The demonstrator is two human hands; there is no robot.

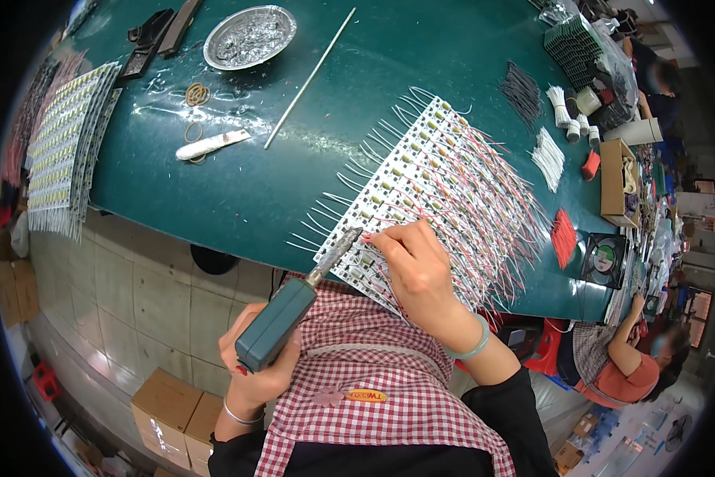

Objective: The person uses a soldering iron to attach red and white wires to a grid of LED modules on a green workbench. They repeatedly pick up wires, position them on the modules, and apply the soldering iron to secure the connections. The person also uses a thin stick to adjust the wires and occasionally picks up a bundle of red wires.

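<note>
Circuit boards (pixel 409 179) at table edge (pixel 214 234), space leftward, left hand (pixel 264 380) gripping soldering gun (pixel 278 322), right hand (pixel 417 266) pinching wire (pixel 367 237)

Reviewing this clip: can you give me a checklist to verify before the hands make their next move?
1. Left hand secure on the green soldering gun: ok, wrapped around its handle.
2. Gun's metal tip at the white circuit-board panel: ok, over its near left edge.
3. Right hand at a safe margin: not ok, in my judgement; its fingertips are right beside the tip.
4. Red wire pinched in the right fingertips: cannot tell; red shows there, too small to settle.
5. Red and white wires untangled: not ok, they overlap densely on the panel's right side.
</note>
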